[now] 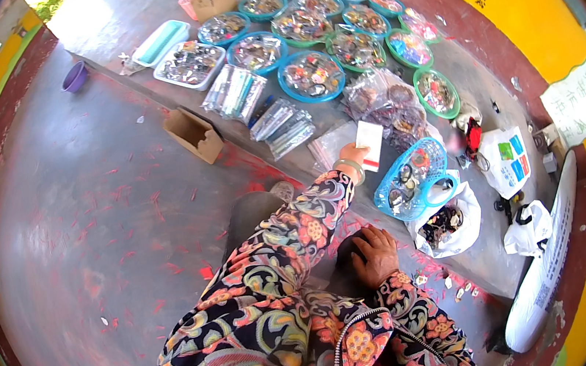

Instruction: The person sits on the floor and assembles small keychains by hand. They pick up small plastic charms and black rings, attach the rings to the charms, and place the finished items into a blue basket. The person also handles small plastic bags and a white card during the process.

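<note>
Left hand: our left hand (353,156) reaches out and pinches a small white card (370,145).
Card's place: we hold it above the clear packets (333,149), just left of the blue mesh basket (411,181).
Right hand: our right hand (375,255) lies flat, fingers loose, grasping nothing, on our dark knee (348,264).
Nearby: round trays of trinkets (311,75), a cardboard box (193,134).
</note>
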Demonstrator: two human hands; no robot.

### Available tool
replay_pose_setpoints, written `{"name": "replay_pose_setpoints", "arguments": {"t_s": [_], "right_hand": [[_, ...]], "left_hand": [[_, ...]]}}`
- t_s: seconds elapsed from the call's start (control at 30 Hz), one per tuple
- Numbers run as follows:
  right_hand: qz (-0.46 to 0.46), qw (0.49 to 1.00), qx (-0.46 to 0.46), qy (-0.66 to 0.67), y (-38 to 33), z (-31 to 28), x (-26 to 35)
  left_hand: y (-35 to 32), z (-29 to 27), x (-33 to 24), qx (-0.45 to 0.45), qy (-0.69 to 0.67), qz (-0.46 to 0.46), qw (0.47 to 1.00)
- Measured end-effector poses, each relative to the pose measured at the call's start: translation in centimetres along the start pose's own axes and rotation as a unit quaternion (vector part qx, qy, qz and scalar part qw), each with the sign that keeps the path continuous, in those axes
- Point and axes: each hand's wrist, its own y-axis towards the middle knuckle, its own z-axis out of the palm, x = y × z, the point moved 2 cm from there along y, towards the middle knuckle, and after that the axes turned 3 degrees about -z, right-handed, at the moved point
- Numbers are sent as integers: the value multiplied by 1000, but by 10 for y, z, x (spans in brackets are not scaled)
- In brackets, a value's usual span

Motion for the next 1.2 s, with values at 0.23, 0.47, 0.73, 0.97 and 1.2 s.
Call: {"name": "replay_pose_setpoints", "arguments": {"t_s": [0.23,0.47,0.73,0.97,1.2], "right_hand": [[0,1000,-2,-5,-6,-2,-1],[-8,999,-35,-6,-7,3,-7],[138,956,-111,234,13,-1,-21],[248,742,-191,593,30,13,8],[249,736,-201,597,30,14,10]], "left_hand": [[-148,16,-88,310,-150,55,937],[-265,-30,-91,363,-179,-63,912],[-268,-62,-37,223,-53,-3,973],[-252,-65,-6,144,82,114,980],[-239,-74,-2,151,96,113,977]]}}
